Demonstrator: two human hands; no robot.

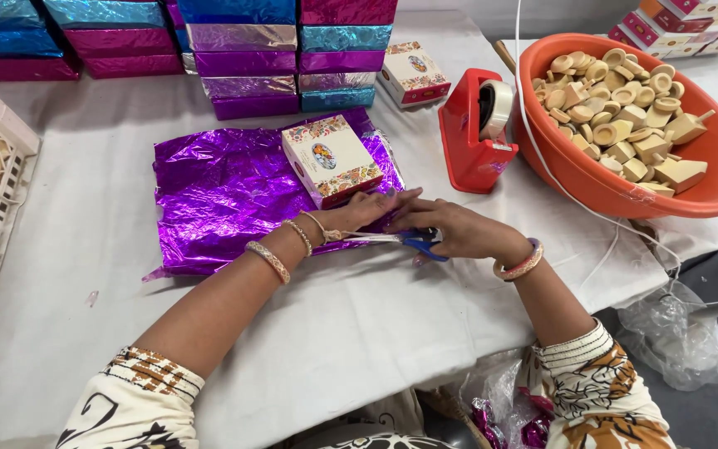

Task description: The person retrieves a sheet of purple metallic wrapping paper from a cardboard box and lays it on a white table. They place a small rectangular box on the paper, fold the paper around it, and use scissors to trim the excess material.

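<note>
The crinkled shiny purple foil sheet (234,191) is lying on the white-clothed bench (359,324), carrying a small patterned cardboard box (330,160). The left hand (367,212) is pressing the foil flat, open; the right hand (459,231) is grasping blue-handled scissors (413,240).

White cloth (85,208) left of foil sheet (226,187) open; tape dispenser (477,133), orange basin (625,179) block right.

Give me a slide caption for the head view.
Both hands at the purple foil edge with blue-handled scissors, a patterned box on it.
</note>
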